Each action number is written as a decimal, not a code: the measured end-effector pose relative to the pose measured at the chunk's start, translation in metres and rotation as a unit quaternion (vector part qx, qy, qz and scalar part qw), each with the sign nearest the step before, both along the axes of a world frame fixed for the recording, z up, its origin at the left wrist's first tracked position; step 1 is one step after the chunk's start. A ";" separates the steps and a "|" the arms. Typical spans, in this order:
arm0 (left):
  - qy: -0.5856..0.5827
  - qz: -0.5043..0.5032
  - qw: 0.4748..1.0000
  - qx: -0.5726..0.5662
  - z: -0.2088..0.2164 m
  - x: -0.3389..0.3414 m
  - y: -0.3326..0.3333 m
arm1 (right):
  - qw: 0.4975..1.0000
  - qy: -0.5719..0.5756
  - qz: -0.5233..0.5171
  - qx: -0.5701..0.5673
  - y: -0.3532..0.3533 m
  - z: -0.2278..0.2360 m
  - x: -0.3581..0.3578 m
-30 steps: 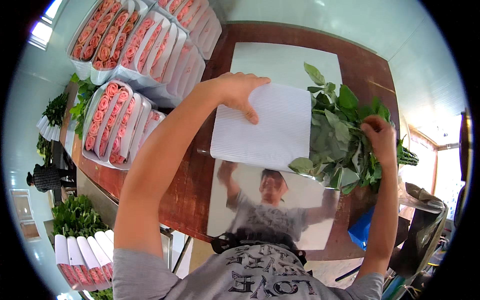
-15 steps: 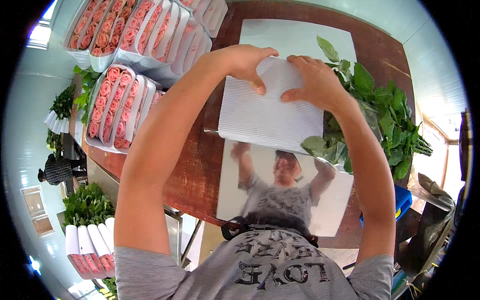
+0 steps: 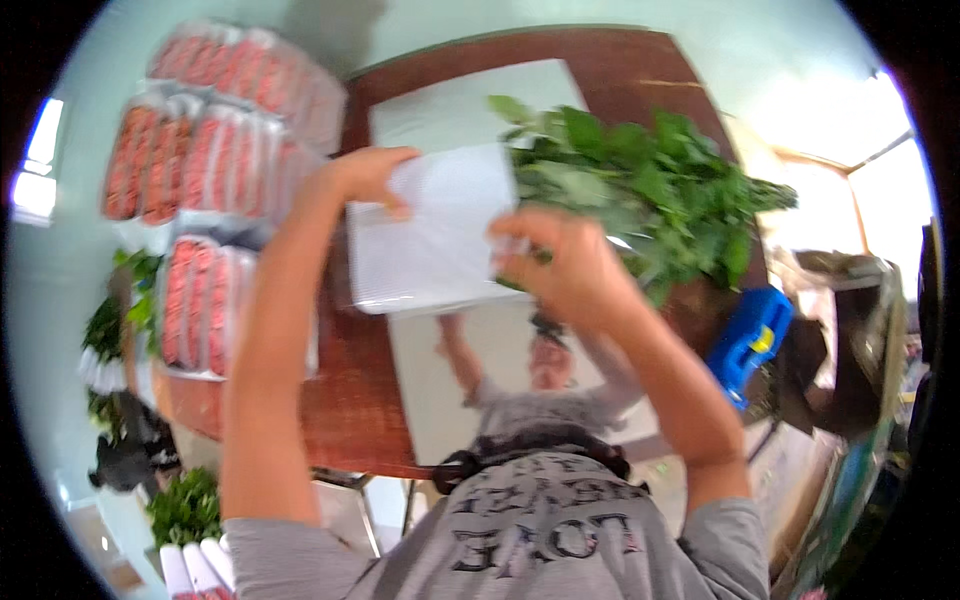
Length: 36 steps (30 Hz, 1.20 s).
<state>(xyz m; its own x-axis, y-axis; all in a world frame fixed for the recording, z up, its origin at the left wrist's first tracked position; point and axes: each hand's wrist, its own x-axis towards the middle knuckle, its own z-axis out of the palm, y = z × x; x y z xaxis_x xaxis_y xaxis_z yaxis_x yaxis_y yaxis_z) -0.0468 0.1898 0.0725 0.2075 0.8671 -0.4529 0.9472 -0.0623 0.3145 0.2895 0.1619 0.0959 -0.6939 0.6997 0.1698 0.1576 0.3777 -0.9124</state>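
A white ribbed paper wrap lies over a bundle, with a clear plastic edge along its near side. Leafy green stems stick out of its right end. My left hand rests on the wrap's far left part, thumb and fingers apart. At the wrap's right edge, my right hand has its fingers curled together. Something small and pale may be between them, but motion blur hides what it is. Beneath the bundle is a shiny sheet that mirrors me. The flower heads inside the wrap are hidden.
Wrapped bundles of pink roses stand along the left, with more stacked behind. On the right, a blue tool with a yellow part sits by the edge of the brown table. A dark-clothed person is far left.
My right hand has left the top of the wrap for its right edge, fingers now curled. My left hand stays on the wrap's left part. The whole view has shifted.
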 end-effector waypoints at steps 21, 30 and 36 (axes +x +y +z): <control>-0.157 0.121 0.975 -0.096 0.012 0.014 0.001 | 0.769 -0.078 -0.630 -0.082 -0.145 -0.139 0.277; -0.100 0.088 0.990 -0.049 0.003 -0.008 0.001 | 0.760 -0.150 -0.632 -0.028 -0.106 -0.147 0.275; -0.101 0.081 0.990 -0.063 0.018 0.018 -0.002 | 0.818 -0.216 -0.522 -0.111 -0.098 -0.117 0.327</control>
<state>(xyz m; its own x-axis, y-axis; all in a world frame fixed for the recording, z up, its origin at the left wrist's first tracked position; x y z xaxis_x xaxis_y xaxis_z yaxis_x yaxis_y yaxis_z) -0.0289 0.1882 0.0907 0.1670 0.8362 -0.5223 0.8584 0.1372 0.4943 0.6164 0.0638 -0.0212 0.3397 0.9293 -0.1450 0.6140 -0.3359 -0.7142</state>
